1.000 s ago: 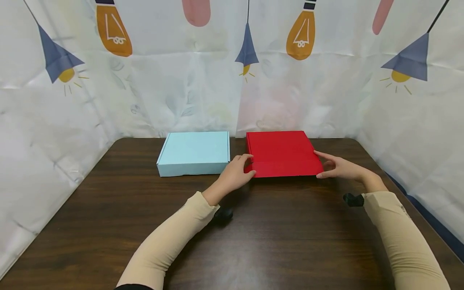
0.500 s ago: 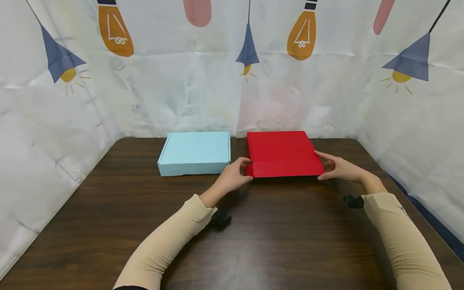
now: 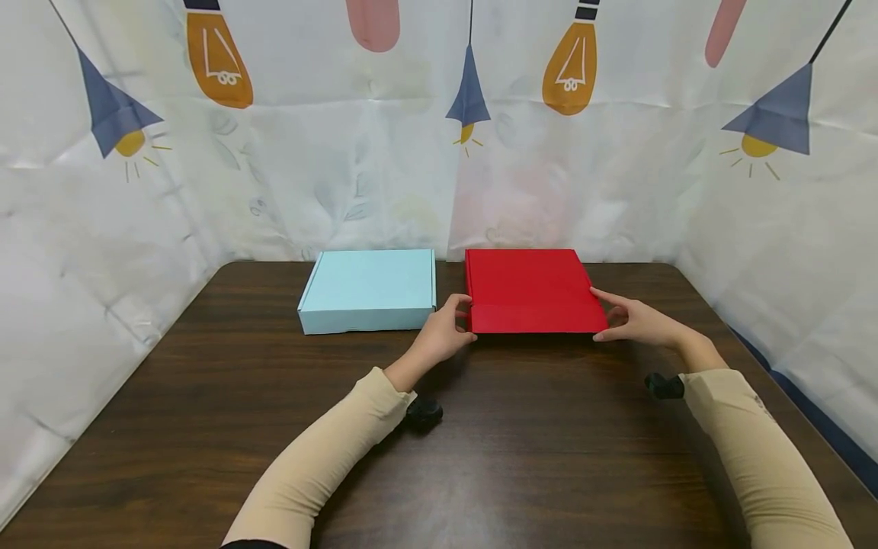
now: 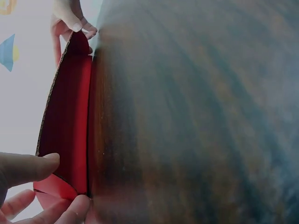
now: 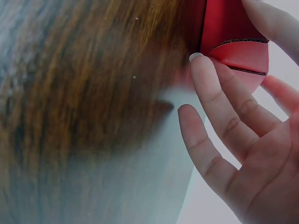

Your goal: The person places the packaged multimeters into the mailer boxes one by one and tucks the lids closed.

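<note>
A flat red cardboard box [image 3: 530, 276] lies at the back of the table, right of centre, its front flap [image 3: 538, 320] sticking out toward me. My left hand [image 3: 437, 335] holds the box's left front corner. In the left wrist view, the thumb [image 4: 49, 163] presses the flap's inner face while bent fingers touch the side. My right hand [image 3: 641, 321] grips the opposite corner, with its thumb at the flap and other fingers along the side. The right wrist view shows a folded red side tab [image 5: 245, 56] between thumb and fingers. What the box contains is hidden.
A closed light-blue box [image 3: 373, 278] stands just left of the red one, close to my left hand. Both rest on a dark wooden table [image 3: 535, 442]. A printed white curtain [image 3: 384, 175] hangs behind and at the sides.
The red box's front flap and right edge have shifted slightly left, and my right hand has moved left with them. My left hand stays at its corner. The blue box is unmoved.
</note>
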`<state>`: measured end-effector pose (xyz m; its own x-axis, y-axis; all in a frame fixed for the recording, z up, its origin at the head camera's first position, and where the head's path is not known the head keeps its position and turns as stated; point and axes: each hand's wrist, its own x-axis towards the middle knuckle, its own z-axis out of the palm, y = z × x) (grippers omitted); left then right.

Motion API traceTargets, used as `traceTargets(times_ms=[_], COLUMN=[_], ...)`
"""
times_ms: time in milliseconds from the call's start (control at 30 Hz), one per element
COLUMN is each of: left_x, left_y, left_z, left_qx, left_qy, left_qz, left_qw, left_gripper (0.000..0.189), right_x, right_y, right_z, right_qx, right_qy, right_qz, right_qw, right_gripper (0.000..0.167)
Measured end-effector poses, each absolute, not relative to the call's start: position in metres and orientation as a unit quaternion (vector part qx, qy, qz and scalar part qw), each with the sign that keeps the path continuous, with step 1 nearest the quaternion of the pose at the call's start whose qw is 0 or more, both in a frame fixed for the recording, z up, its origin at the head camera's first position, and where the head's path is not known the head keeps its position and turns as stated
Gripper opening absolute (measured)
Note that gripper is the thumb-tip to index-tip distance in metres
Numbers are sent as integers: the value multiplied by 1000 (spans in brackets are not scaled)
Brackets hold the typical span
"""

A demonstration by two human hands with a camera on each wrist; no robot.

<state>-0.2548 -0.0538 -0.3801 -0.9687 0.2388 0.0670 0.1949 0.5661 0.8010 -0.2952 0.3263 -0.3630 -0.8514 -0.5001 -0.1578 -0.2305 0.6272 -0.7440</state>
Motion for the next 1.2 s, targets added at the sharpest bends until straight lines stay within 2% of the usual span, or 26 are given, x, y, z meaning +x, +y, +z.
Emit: traceTargets(times_ms=[467, 767, 933, 1200], left_x=[-254, -256, -259, -262], left_y=[-59, -60, -62, -64], left_z=[-380, -380, -380, -382], left_qx=[123, 128, 120, 114], left_qy=[889, 889, 881, 880], left_qz=[441, 438, 454, 456], left_qw=[25, 33, 55, 65], left_gripper=[56, 59, 65, 63], right_x=[-294, -294, -294, -293], right_y=[324, 323, 323, 323], right_z=[-357, -361, -361, -361], right_qx=[-210, -216, -219, -205], right_qy=[882, 878, 880, 892], right_qz=[-377, -384, -381, -364], right_qw=[190, 187, 181, 175], right_gripper=[94, 94, 95, 90])
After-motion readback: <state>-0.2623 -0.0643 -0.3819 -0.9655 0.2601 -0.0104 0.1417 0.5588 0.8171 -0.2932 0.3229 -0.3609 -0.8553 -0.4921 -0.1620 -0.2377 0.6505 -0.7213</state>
